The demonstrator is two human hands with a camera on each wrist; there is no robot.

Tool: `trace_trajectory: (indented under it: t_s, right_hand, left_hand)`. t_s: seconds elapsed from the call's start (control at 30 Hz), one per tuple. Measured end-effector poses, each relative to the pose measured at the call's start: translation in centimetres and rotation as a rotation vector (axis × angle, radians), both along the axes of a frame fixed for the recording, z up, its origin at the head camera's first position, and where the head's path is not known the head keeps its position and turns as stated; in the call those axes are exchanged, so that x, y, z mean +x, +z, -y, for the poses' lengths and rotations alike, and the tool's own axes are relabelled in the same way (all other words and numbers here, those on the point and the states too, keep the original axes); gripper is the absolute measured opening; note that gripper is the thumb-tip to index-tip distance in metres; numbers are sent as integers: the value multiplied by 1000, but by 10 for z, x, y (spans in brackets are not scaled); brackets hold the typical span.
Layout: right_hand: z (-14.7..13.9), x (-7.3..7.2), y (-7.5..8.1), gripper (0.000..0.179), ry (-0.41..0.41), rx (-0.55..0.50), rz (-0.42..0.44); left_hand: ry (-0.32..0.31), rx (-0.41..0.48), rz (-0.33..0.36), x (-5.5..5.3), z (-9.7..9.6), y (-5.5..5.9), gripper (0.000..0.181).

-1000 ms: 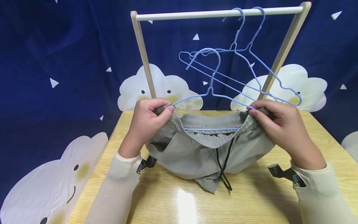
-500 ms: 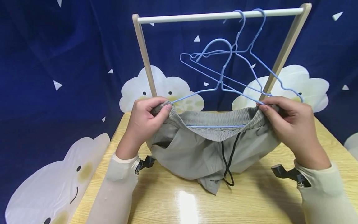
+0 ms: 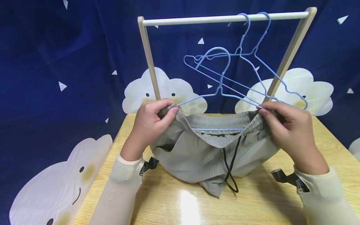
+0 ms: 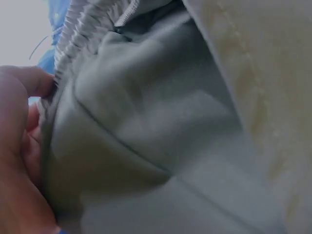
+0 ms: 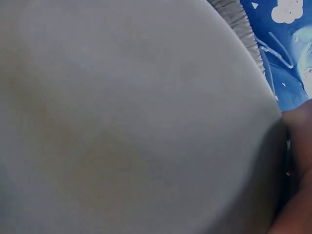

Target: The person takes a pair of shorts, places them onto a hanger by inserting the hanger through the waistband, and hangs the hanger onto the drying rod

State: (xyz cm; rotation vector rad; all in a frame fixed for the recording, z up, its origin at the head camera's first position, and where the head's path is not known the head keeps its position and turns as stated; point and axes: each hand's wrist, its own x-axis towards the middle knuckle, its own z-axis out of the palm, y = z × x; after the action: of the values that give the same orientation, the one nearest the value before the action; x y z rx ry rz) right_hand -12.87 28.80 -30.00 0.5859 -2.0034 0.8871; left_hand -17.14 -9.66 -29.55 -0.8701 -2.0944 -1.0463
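Grey pants (image 3: 194, 156) with an elastic waistband and a black drawstring (image 3: 229, 175) hang between my hands over the table. A blue wire hanger (image 3: 222, 90) sits partly inside the waist opening; its hook and shoulders stand above, while its bottom bar crosses inside. My left hand (image 3: 152, 122) pinches the waistband at the left, by the hanger's left shoulder. At the right, my right hand (image 3: 292, 131) pinches the waistband and the hanger's right arm together. Both hanger ends are hidden by cloth and fingers. Grey fabric (image 4: 146, 122) fills most of the left wrist view.
Behind the pants stands a rack with a white rail (image 3: 197, 20) and wooden posts (image 3: 291, 53). Two more blue hangers (image 3: 261, 40) hang on its right half. The wooden table (image 3: 157, 203) lies below, with a dark blue cloud-print curtain (image 3: 70, 47) behind.
My hands spread a little wider at the waistband, then drew slightly closer again. The hanger's hook rose and shifted right, then dropped back somewhat. Both hands keep hold; the view has shifted slightly.
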Motion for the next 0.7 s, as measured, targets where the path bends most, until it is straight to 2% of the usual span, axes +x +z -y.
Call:
trace_trajectory:
  t_s: [0.13, 0.2, 0.37, 0.7]
  right_hand:
    - [0, 5, 3, 8, -41, -26, 4]
    - [1, 8, 5, 8, -60, -35, 1]
    - [-2, 13, 21, 8, -133, -38, -9]
    - [-2, 4, 64, 11, -262, 37, -24]
  left_hand:
    - [104, -87, 1, 0, -3, 0, 21]
    - [130, -110, 8, -1, -3, -1, 29]
    - [138, -83, 26, -4, -6, -2, 44]
    - [141, -93, 31, -4, -11, -1, 73]
